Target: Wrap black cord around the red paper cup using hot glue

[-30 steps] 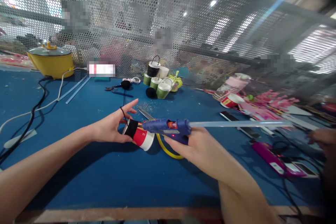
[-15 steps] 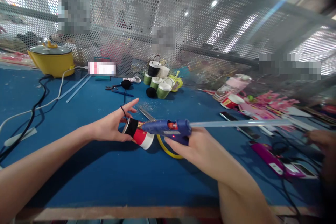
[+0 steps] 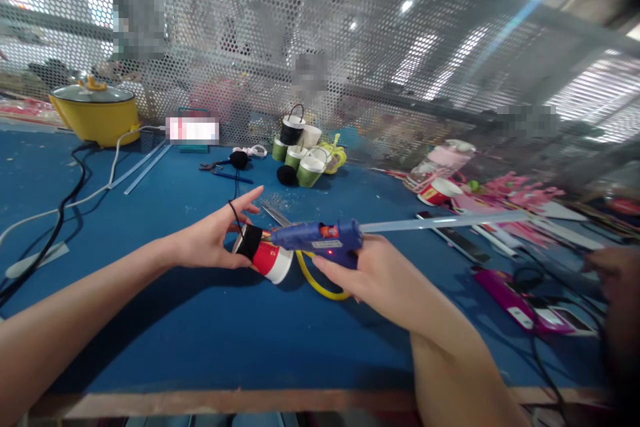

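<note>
The glue gun (image 3: 305, 235) has tipped its rear slightly upward, the right hand's (image 3: 375, 270) fingers wrapped round its grip. At its nine o'clock, the left hand (image 3: 213, 240) clasps the tilted paper cup (image 3: 273, 263). Gluing the black band (image 3: 249, 242) seems in hand; next calls for steady pressing. Green cups (image 3: 309, 175) sit farther, toward twelve.

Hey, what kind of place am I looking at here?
Probably a handicraft workshop: the right hand holds a blue glue gun with a long clear stick in its back, small wrapped cups sit grouped on the blue worktable, and pliers lie to their left.
</note>
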`<state>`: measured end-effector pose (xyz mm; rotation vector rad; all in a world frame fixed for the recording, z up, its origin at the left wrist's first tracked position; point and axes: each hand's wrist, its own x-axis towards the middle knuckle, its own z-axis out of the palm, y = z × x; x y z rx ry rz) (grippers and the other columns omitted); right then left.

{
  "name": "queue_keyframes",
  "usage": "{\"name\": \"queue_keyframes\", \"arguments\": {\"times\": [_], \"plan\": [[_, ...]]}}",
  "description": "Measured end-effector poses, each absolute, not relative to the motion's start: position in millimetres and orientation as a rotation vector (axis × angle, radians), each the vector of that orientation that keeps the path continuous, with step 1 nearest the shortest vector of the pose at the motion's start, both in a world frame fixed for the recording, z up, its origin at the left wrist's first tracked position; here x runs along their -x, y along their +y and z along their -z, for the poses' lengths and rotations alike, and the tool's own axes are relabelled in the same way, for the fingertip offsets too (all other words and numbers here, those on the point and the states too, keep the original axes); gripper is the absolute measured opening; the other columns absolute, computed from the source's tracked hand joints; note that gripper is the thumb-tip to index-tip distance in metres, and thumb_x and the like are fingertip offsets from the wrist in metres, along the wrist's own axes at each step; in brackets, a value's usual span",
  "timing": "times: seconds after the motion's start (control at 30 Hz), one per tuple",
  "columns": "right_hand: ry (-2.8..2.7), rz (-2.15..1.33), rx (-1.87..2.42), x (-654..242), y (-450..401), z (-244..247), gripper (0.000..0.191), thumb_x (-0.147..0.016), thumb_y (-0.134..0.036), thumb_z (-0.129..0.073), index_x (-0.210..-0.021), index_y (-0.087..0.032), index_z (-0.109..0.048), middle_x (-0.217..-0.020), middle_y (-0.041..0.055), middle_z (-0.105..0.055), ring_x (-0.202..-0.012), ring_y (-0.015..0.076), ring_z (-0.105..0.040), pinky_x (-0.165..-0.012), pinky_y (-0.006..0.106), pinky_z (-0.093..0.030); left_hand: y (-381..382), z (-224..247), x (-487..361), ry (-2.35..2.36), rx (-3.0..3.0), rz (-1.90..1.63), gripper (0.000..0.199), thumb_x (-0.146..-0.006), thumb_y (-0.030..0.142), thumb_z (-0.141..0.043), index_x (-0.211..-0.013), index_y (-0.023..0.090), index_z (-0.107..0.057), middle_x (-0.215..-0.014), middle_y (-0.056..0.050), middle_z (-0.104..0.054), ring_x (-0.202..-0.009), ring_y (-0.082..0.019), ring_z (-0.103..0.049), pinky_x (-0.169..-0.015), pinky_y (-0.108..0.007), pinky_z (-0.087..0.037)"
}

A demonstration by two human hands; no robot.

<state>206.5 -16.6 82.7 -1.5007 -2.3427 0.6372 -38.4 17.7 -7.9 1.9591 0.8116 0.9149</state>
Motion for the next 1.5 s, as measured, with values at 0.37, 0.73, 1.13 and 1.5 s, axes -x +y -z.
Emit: {"name": "queue_keyframes", "arguments": {"times": [0.37,0.73,1.13,1.5], "plan": [[-2.413,-0.657,1.394,-204.4,-26.9,-79.6,0.018,-0.084,-0.027,-0.048,-0.081,-0.02,-0.064,-0.077,-0.0004,-0.068,-0.067,0.0162,-0.058,-0.064,0.025,-0.045,18.1,6.3,34.4,0.838,-1.879,-0.934,0.104,-0.065,0.018,-0.073,-0.143,0.036,-0.006,-0.124,-0.009,-0.038,-0.097,-0.02,-0.049,-0.09,-0.046,-0.046],[-2.447,-0.536,1.426,-207.4,-24.5,-79.0,0.022,-0.086,-0.031,-0.047,-0.075,-0.021,-0.062,-0.069,-0.0014,-0.066,-0.063,0.0159,-0.058,-0.059,0.025,-0.044,16.9,2.7,34.5,0.862,-1.88,-0.92,0.105,-0.064,0.02,-0.073,-0.143,0.033,-0.006,-0.125,-0.01,-0.038,-0.099,-0.021,-0.049,-0.089,-0.044,-0.046],[-2.314,-0.473,1.53,-201.0,-6.2,-75.7,0.018,-0.079,-0.029,-0.052,-0.065,-0.019,-0.056,-0.053,-0.0008,-0.061,-0.051,0.0151,-0.057,-0.05,0.025,-0.041,15.6,3.8,34.4,0.837,-1.9,-0.898,0.105,-0.064,0.021,-0.074,-0.144,0.032,-0.005,-0.128,-0.012,-0.036,-0.102,-0.022,-0.047,-0.088,-0.044,-0.045],[-1.836,-0.663,1.656,-210.2,41.6,-57.2,0.017,-0.074,-0.03,-0.064,-0.068,-0.017,-0.054,-0.055,-0.0005,-0.061,-0.049,0.0123,-0.058,-0.048,0.023,-0.043,14.6,-3.7,33.7,0.894,-1.869,-0.917,0.107,-0.062,0.024,-0.075,-0.144,0.03,-0.007,-0.128,-0.012,-0.036,-0.099,-0.023,-0.048,-0.088,-0.044,-0.045]]}}
